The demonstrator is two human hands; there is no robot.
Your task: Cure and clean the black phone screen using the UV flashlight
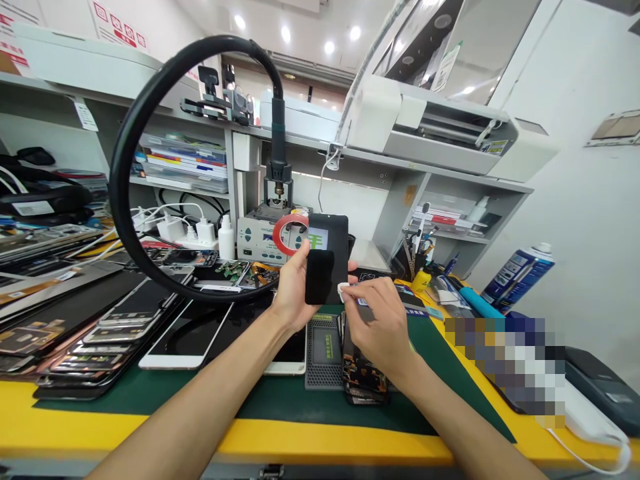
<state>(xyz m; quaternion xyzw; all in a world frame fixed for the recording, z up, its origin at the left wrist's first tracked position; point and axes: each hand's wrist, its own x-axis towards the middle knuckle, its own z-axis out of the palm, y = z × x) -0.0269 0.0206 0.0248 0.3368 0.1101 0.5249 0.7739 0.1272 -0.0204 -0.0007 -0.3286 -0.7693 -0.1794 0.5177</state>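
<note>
Bare hands [377,317], slender fingers [367,292], uncovered wrists [406,370]; bare forearms [200,403], smoothly tapering

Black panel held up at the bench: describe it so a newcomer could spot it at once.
Above the green mat on the yellow-edged bench is the left hand. It holds the black panel, with the right hand pinching a small white piece by its lower right edge. The panel is held up, unlike the dark screens lying on the mat.

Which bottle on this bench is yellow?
The small yellow bottle beyond your right hand, beside the upright tools; the white bottle stands by the plugs; the spray can is blue.
</note>
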